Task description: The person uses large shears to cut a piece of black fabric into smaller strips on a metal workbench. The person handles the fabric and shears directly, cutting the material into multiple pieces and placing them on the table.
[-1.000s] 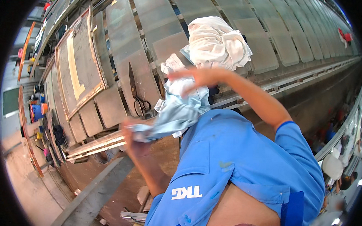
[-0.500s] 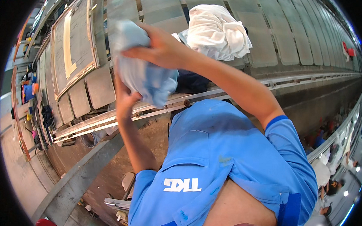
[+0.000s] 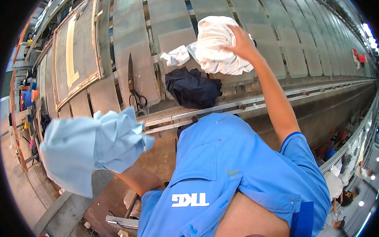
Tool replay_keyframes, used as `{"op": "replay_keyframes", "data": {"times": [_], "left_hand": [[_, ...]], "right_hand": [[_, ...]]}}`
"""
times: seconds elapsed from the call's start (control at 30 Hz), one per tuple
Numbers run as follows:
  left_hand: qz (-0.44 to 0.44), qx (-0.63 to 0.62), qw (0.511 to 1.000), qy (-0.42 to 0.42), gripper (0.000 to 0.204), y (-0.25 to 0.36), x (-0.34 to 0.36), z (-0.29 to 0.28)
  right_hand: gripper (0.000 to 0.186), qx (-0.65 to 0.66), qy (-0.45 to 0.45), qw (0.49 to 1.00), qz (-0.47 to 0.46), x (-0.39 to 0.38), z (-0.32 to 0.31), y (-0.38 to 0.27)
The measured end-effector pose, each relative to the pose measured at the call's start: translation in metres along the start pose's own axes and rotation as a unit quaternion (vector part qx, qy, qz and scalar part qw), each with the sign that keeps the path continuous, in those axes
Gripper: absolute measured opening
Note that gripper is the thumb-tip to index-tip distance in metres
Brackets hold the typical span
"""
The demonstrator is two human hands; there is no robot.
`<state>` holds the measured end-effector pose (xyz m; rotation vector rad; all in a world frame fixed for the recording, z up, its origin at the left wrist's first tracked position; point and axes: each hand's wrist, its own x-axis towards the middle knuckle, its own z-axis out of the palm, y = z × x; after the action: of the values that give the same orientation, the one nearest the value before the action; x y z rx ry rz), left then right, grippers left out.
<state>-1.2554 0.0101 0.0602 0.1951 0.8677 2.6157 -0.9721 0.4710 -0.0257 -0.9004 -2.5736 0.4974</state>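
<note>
Right fingers [image 3: 238, 35] spread on white cloth bundle [image 3: 212, 44]; hidden left fingers hold light-blue cloth [image 3: 79, 143] aloft.

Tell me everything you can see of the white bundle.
The white bundle looks like soft fabric, heaped in loose, rumpled folds with a rounded top. It lies on the grey panels, just beyond the navy cloth. The right hand rests on its right side, thumb and fingers spread. Pale blue fabric shows at its left edge. How many pieces make it up can't be told.
</note>
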Motion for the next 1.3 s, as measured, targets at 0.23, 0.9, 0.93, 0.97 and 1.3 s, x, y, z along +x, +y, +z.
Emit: {"op": "replay_keyframes", "data": {"times": [0.23, 0.9, 0.93, 0.97, 1.3], "left_hand": [[-0.01, 0.018, 1.0, 0.01, 0.068, -0.017, -0.011, 0.009], [-0.135, 0.148, 0.953, -0.227, 0.065, -0.101, -0.051, 0.131], [-0.164, 0.181, 0.938, -0.247, 0.065, -0.115, -0.054, 0.136], [-0.19, 0.219, 0.922, -0.258, 0.064, -0.134, -0.057, 0.135], [-0.488, 0.372, 0.752, -0.242, 0.063, -0.162, -0.111, 0.037]], "right_hand": [[0.042, 0.117, 0.07, 0.972, 0.191, -0.046, 0.02, 0.079], [0.047, 0.691, -0.124, 0.711, 0.026, 0.046, -0.206, -0.164], [0.048, 0.698, -0.209, 0.685, 0.031, 0.043, -0.182, -0.185], [0.048, 0.693, -0.293, 0.658, 0.025, 0.043, -0.161, -0.202], [0.111, 0.059, -0.033, 0.952, 0.299, 0.038, 0.05, 0.034]]}}
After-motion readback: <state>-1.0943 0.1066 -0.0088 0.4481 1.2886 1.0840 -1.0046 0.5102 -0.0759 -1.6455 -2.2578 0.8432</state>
